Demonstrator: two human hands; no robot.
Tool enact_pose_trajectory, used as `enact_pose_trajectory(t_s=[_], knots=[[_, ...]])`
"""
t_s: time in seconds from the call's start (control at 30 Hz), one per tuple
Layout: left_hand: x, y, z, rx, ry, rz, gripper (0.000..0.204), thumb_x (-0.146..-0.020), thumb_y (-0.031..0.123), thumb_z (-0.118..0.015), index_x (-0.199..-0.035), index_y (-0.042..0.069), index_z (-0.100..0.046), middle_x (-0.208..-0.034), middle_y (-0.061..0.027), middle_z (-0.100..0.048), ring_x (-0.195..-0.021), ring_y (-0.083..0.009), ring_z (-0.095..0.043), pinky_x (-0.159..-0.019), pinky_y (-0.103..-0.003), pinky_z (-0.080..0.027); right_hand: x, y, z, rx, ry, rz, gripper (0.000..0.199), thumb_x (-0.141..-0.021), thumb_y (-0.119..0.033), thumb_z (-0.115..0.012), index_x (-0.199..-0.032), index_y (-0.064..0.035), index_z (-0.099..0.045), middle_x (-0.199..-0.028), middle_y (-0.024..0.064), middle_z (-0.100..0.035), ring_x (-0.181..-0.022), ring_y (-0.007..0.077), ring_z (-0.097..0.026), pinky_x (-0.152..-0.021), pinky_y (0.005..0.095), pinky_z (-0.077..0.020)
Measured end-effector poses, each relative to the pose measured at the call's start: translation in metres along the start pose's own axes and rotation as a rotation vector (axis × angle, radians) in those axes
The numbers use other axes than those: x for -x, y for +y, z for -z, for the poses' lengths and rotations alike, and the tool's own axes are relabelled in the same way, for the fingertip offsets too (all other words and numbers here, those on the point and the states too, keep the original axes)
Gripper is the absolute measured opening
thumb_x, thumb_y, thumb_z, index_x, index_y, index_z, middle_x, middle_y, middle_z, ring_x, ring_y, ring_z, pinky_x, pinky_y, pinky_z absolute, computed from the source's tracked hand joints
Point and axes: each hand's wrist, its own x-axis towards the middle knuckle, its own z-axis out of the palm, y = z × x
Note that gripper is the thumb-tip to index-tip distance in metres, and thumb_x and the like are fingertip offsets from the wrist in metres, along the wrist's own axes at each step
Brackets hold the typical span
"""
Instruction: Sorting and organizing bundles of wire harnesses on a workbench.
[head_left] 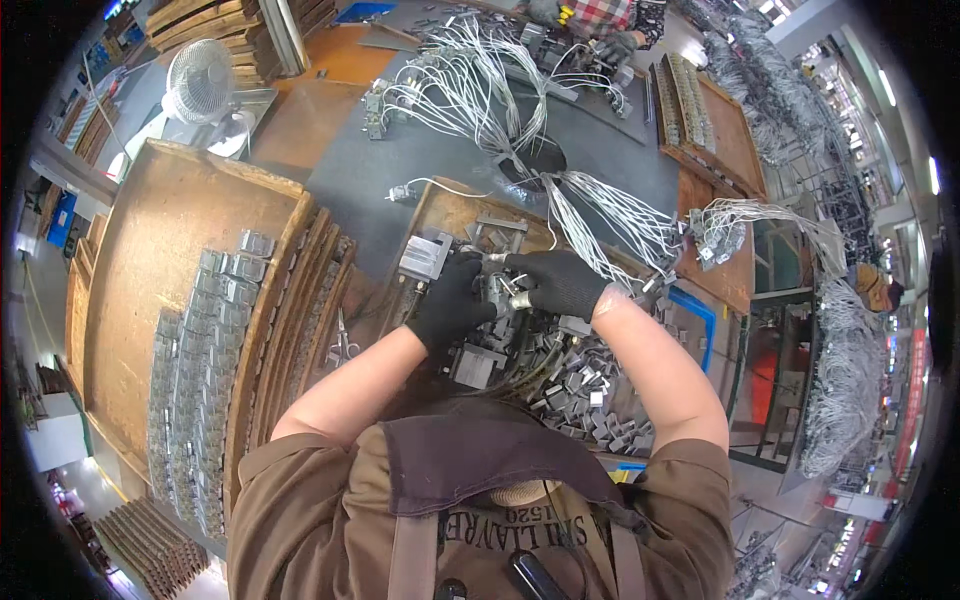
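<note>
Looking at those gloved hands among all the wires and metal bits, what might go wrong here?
The white wires fan out right beside the right hand, so they might snag or tangle. The small metal part pinched between both hands could slip into the heap of loose metal pieces below. The left hand hides some of the work.

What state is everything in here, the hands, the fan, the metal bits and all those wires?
Left hand: gloved, gripping a small metal part.
Right hand: gloved, closed on the same part.
Desk fan: upright; spinning or not, cannot tell.
Metal pieces: loose heap.
Metal blocks: stacked in rows on a wooden tray.
White wires: bundled, spread across the table.
</note>
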Motion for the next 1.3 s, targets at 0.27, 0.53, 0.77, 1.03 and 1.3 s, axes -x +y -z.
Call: enact_pose_trajectory(t_s=[0.27,0.53,0.77,1.03,1.3], knots=[[-0.004,0.017,0.014,-0.157,-0.120,0.011,0.057,-0.066,0.011,-0.074,-0.119,0.003,-0.054,-0.113,-0.0196,-0.058,-0.104,-0.0348,-0.057,-0.089,-0.040,-0.047,-0.005,0.002,0.003,-0.076,-0.035,0.032,0.062,-0.076,-0.027,-0.072,-0.132,-0.0169,-0.050,-0.102,0.0176,-0.065,-0.089,0.0359,-0.064,-0.078,0.0436,-0.0503],[-0.012,0.007,0.008,0.238,-0.005,0.192,0.043,-0.073,0.015,-0.066,-0.113,0.002,-0.057,-0.104,-0.0157,-0.060,-0.094,-0.0291,-0.060,-0.084,-0.037,-0.048,-0.018,-0.023,0.004,0.014,0.035,-0.024,0.065,-0.080,-0.015,-0.062,-0.141,-0.0188,-0.038,-0.096,0.0182,-0.064,-0.088,0.0378,-0.063,-0.076,0.0454,-0.0497],[-0.027,-0.017,0.000,0.211,-0.068,0.121,0.031,-0.079,0.014,-0.059,-0.107,0.000,-0.059,-0.098,-0.0160,-0.063,-0.091,-0.0254,-0.060,-0.083,-0.036,-0.047,-0.023,-0.017,-0.002,0.116,-0.020,-0.061,0.060,-0.080,-0.010,-0.056,-0.137,-0.0126,-0.041,-0.103,0.0181,-0.063,-0.091,0.0374,-0.062,-0.076,0.0453,-0.0497],[-0.013,-0.018,-0.001,0.438,-0.211,0.447,0.026,-0.082,0.011,-0.057,-0.106,0.002,-0.060,-0.094,-0.0149,-0.061,-0.089,-0.0240,-0.060,-0.077,-0.035,-0.050,0.014,-0.013,-0.005,0.040,0.246,-0.039,0.039,-0.074,-0.025,-0.072,-0.107,-0.0072,-0.062,-0.099,0.0144,-0.061,-0.091,0.0329,-0.061,-0.076,0.0415,-0.0487],[-0.003,0.025,0.010,-0.249,-0.277,0.267,0.048,-0.079,0.037,-0.065,-0.113,0.005,-0.060,-0.110,-0.0202,-0.060,-0.096,-0.0342,-0.063,-0.083,-0.044,-0.049,0.021,-0.002,-0.051,0.132,0.184,0.012,0.040,-0.064,-0.016,-0.071,-0.102,-0.0081,-0.061,-0.090,0.0140,-0.062,-0.085,0.0343,-0.061,-0.071,0.0453,-0.0481]])
